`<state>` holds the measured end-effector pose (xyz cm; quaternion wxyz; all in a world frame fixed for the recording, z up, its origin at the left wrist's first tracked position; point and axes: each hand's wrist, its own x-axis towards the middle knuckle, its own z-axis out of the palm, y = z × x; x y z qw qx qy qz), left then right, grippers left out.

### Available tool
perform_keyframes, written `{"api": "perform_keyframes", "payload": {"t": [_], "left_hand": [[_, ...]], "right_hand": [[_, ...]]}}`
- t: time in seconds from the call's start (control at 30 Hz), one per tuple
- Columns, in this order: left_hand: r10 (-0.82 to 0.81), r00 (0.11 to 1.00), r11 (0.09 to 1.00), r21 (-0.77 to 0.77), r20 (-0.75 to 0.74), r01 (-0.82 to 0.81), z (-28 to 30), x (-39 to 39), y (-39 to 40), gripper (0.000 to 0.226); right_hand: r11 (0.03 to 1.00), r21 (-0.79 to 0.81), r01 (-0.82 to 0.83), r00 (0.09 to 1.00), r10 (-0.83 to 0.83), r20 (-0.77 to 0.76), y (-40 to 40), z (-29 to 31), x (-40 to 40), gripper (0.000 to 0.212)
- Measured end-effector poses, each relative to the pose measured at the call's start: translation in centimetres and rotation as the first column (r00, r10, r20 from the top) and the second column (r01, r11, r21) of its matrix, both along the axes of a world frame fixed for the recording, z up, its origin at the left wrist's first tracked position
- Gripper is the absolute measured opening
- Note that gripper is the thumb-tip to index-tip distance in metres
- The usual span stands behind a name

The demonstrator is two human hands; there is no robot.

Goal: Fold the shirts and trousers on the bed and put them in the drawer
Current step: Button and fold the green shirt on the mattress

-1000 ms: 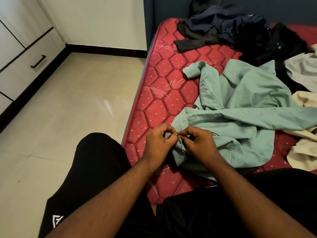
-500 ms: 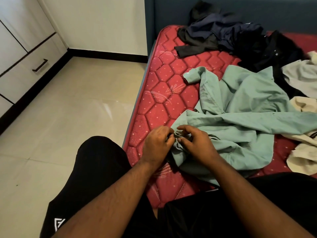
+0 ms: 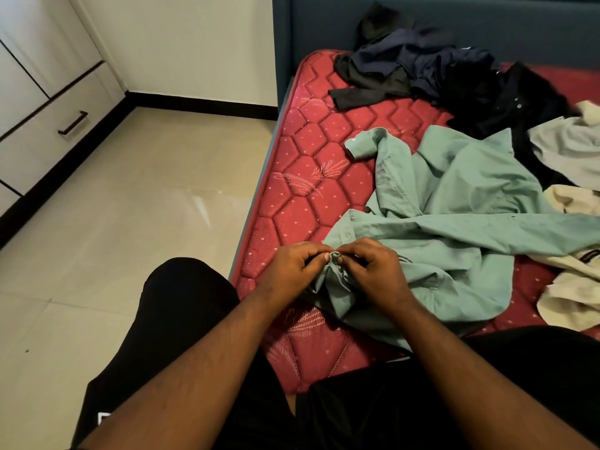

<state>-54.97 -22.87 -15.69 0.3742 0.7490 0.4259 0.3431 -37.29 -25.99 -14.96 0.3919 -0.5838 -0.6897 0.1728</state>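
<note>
Both hands are still working at the same spot on the green shirt [image 3: 454, 203], and compared with a moment ago they are bunching the fabric tighter into a small gathered knot between the thumbs. The left hand [image 3: 292, 267] is pinching the shirt's near edge from one side, fingers curled in; the right hand [image 3: 373, 271] is pinching the same bunch from the other side, so the two are nearly touching. The shirt itself is barely shifting: it is lying crumpled on the red bed [image 3: 308, 203], spreading away from the hands toward the far side, one sleeve curling up beyond them. Past the shirt, a heap of dark clothes [image 3: 422, 69] is sitting near the headboard, and cream clothes [image 3: 578, 280] are lying just beside the shirt's far edge. The drawer [image 3: 58, 131] is closed, well apart from the shirt across the floor. A white mark is showing on the black shorts [image 3: 181, 319], too cut off to read.
</note>
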Motion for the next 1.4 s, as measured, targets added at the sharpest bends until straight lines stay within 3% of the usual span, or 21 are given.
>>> {"api": "perform_keyframes", "payload": {"t": [0.13,0.2,0.3,0.4,0.5,0.57,0.63,0.7,0.8,0.83,0.9,0.97,1.03,1.1,1.2,1.4], "left_hand": [[-0.021,0.988,0.997,0.067,-0.154,0.031,-0.2,0.4,0.0,0.026],[0.046,0.989,0.995,0.098,-0.137,-0.032,-0.3,0.4,0.0,0.029],[0.121,0.988,0.986,0.129,-0.099,-0.107,0.3,0.1,0.0,0.024],[0.112,0.982,0.986,0.141,-0.154,-0.090,1.0,-0.3,0.0,0.025],[0.111,0.950,0.993,0.068,-0.291,-0.095,1.8,-0.8,0.6,0.046],[0.154,0.881,0.987,0.037,-0.448,-0.154,3.2,-0.7,1.3,0.052],[0.188,0.868,0.980,0.031,-0.459,-0.196,4.7,0.5,1.9,0.043],[0.126,0.875,0.976,-0.100,-0.468,-0.194,6.1,2.3,2.5,0.041],[-0.041,0.722,0.968,-0.206,-0.690,-0.142,6.5,4.0,2.8,0.032],[-0.036,0.715,0.969,-0.198,-0.698,-0.145,6.2,4.1,2.7,0.023],[0.063,0.811,0.971,-0.153,-0.581,-0.185,5.4,3.8,2.1,0.011],[0.201,0.937,0.955,-0.158,-0.284,-0.253,4.7,3.4,1.1,0.011],[0.291,0.957,0.927,-0.246,-0.006,-0.284,4.7,3.3,0.1,0.014],[0.353,0.917,0.893,-0.359,0.184,-0.271,4.7,3.4,-0.9,0.017],[0.370,0.882,0.866,-0.454,0.293,-0.212,4.6,3.7,-1.7,0.014],[0.286,0.874,0.845,-0.534,0.392,-0.037,4.6,4.1,-1.9,0.017]], "right_hand": [[0.999,-0.010,-0.038,0.999,0.038,-0.007,-0.1,0.8,0.6,0.018],[0.995,-0.059,-0.078,0.992,0.083,0.096,-0.2,1.3,2.0,0.027],[0.980,-0.150,-0.128,0.948,0.165,0.273,-0.1,1.5,3.9,0.022],[0.992,-0.122,-0.022,0.904,0.072,0.422,-0.3,1.1,3.9,0.017],[0.998,-0.061,0.001,0.912,0.024,0.408,-0.7,0.5,3.0,0.025],[1.000,-0.024,-0.015,0.915,0.024,0.402,-0.7,0.1,2.9,0.026],[0.999,0.017,-0.046,0.926,0.036,0.375,-0.8,0.0,2.9,0.024],[0.997,0.036,-0.069,0.953,0.055,0.299,-0.9,0.3,2.9,0.024],[0.995,0.065,-0.074,0.970,0.057,0.238,-1.2,0.5,2.9,0.025],[0.993,0.082,-0.082,0.968,0.060,0.242,-1.2,0.4,3.0,0.022],[0.991,0.087,-0.101,0.970,0.078,0.231,-1.4,0.1,3.2,0.019],[0.992,0.092,-0.092,0.976,0.071,0.207,-1.2,0.1,3.3,0.019],[0.990,0.127,-0.067,0.984,0.045,0.171,-1.1,0.5,3.3,0.017],[0.978,0.201,-0.052,0.987,0.019,0.163,-1.2,1.1,3.1,0.020],[0.966,0.255,-0.045,0.991,0.011,0.134,-1.4,1.7,3.0,0.021],[0.983,0.182,-0.017,0.999,0.025,-0.041,-1.2,1.2,2.7,0.013]]}}
